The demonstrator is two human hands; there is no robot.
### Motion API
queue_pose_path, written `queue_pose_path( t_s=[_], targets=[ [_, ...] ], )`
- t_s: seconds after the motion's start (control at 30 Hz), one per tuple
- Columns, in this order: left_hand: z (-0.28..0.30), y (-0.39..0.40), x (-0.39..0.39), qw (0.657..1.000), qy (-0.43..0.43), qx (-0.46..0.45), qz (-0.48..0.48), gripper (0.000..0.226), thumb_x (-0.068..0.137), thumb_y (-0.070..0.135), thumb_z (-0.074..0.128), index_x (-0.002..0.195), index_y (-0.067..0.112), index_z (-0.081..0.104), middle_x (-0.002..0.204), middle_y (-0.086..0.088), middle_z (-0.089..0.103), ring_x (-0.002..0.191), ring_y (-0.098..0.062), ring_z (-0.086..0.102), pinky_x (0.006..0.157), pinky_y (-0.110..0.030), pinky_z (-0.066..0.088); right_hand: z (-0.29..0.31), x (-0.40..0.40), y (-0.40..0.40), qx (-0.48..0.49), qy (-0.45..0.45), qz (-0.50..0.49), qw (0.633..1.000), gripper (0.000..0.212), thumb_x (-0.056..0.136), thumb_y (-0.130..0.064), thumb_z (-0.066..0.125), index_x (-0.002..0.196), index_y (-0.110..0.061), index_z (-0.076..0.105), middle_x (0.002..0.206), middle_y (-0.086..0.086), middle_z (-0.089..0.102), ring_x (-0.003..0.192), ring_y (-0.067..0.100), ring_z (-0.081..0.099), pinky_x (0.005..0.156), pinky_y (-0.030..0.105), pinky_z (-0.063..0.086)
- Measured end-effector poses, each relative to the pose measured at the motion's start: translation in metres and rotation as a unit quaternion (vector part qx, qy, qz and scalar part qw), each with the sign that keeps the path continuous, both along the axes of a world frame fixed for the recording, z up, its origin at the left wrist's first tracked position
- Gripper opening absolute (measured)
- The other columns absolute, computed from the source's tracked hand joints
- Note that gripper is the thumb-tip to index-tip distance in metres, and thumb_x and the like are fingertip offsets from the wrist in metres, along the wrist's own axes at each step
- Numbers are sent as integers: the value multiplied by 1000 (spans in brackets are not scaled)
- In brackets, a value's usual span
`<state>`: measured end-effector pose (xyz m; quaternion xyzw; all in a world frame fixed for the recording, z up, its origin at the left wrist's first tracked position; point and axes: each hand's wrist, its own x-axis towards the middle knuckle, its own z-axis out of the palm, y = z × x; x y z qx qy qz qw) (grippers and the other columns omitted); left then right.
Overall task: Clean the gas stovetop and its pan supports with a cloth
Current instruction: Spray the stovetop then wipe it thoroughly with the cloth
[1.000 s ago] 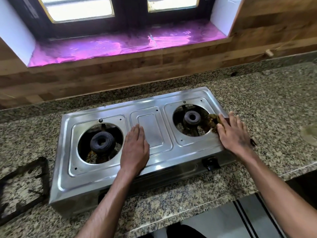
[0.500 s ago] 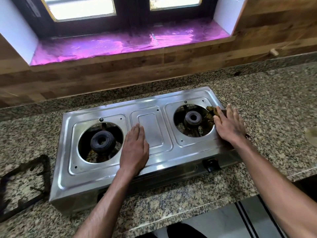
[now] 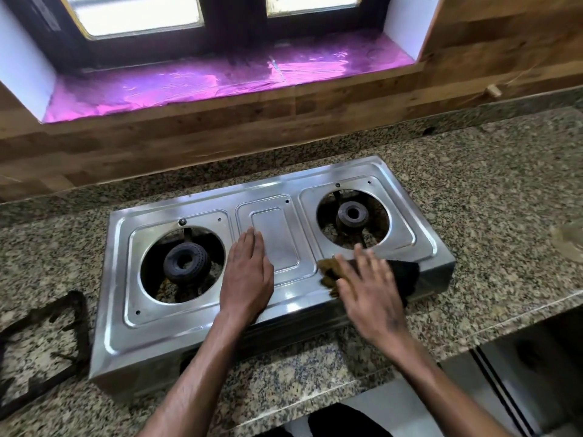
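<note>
Daylight from the window (image 3: 202,14) ahead of me glares overexposed, streaks reflections across the steel stovetop (image 3: 202,323), motion blurs my right hand (image 3: 372,291), and wide-angle distortion bends the frame edges.

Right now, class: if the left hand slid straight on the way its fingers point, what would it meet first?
Probably the wooden wall: the left hand lies flat on the stovetop, fingers pointing away across its bare centre panel.

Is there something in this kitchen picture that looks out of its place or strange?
Yes. Both burners are bare: no pan support sits on the stove. One dark pan support lies on the granite counter left of it.
</note>
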<state>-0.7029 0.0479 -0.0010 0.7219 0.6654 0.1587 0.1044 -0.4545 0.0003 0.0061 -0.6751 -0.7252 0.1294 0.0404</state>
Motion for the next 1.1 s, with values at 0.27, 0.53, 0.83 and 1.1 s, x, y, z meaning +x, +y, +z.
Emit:
queue_pose_path(
  t_s=[0.27,0.53,0.83,1.1],
  targets=[
    [2,-2,0,1000,-6,-3,-4,56,101,25,34,154,6,24,163,-11,15,151,-21,10,123,-35,6,8,49,27,-7,-31,-34,999,63,95,-62,-3,155,-43,1,166,2,-11,154,22,-7,122,44,-8],
    [0,-4,-2,1000,-3,-8,-8,61,97,31,25,153,6,25,163,-11,15,151,-21,11,123,-36,7,9,44,16,-30,-42,-24,998,65,93,-62,-5,155,-43,-1,163,-2,-16,152,18,-14,121,38,-10],
    [3,-2,2,1000,-8,-9,1,62,97,32,21,154,7,24,163,-10,16,151,-21,11,123,-35,7,12,107,137,-18,-65,-154,986,59,103,-55,15,159,-37,7,167,10,-9,154,31,-9,123,49,-2],
    [1,0,3,1000,1,-12,7,66,93,34,17,154,9,23,163,-8,15,150,-20,12,123,-35,8,21,55,259,-54,-43,-91,993,58,105,-51,19,160,-32,8,167,13,-8,153,32,-10,123,46,-7]
  ],
)
